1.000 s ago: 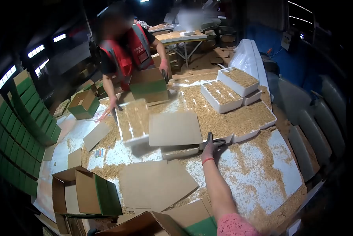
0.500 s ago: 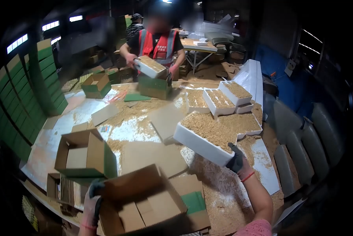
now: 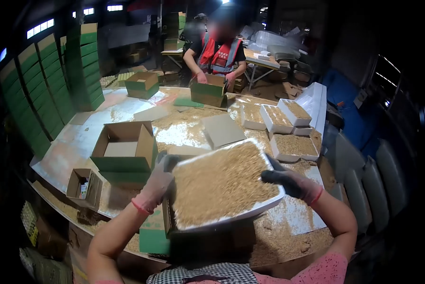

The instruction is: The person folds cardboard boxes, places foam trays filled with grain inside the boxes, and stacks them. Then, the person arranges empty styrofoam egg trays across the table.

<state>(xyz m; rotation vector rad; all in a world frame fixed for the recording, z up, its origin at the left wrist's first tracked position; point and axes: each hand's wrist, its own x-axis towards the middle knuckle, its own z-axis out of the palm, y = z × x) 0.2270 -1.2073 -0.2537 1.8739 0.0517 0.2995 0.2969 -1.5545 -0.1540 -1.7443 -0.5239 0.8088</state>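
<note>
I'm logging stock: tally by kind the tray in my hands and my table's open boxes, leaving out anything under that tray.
Held tray: 1
Green-sided boxes: 3
Small brown box: 1
Total: 5

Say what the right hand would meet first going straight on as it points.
The right hand would meet the white tray first; it grips that tray's right edge. Depth beyond is unclear.

Cartons [image 3: 122, 163]: green lower walls, plain brown inside. Foam trays [image 3: 275, 119]: white; contents golden tan. Counter [image 3: 61, 154]: white, pinkish patches. Gloves [image 3: 290, 183]: dark grey over pink. Apron [image 3: 207, 274]: black-and-white check. Co-worker's vest [image 3: 220, 54]: red, grey bands.
</note>
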